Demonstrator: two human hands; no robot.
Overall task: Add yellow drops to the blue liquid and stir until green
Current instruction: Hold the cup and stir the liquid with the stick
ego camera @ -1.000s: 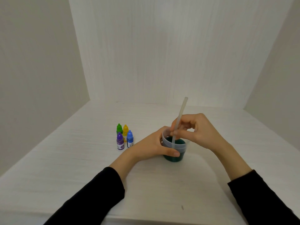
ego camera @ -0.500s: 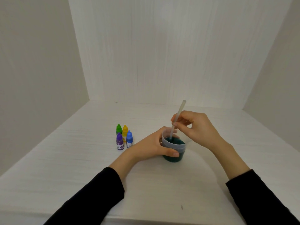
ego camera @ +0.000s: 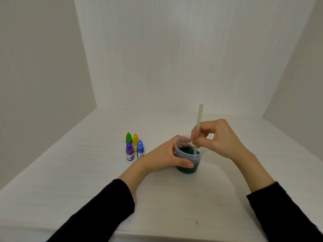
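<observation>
A clear plastic cup (ego camera: 190,157) holding dark teal-green liquid (ego camera: 187,151) stands on the white table (ego camera: 87,172). My left hand (ego camera: 162,157) is wrapped around the cup's left side, thumb across its front. My right hand (ego camera: 216,138) pinches a translucent white stirring stick (ego camera: 198,123), nearly upright, with its lower end dipped in the liquid. The yellow dropper bottle (ego camera: 135,139) stands capped in a cluster to the left of the cup, apart from both hands.
Next to the yellow bottle stand a green bottle (ego camera: 128,137), a purple bottle (ego camera: 129,151) and a blue bottle (ego camera: 140,148). White walls close in at left, back and right. The table's front edge runs near the bottom of the view.
The stick has swung inside the cup, from leaning right to more upright, with its dipped end shifted toward the right side. My right hand shifted slightly. The left hand and cup stayed put.
</observation>
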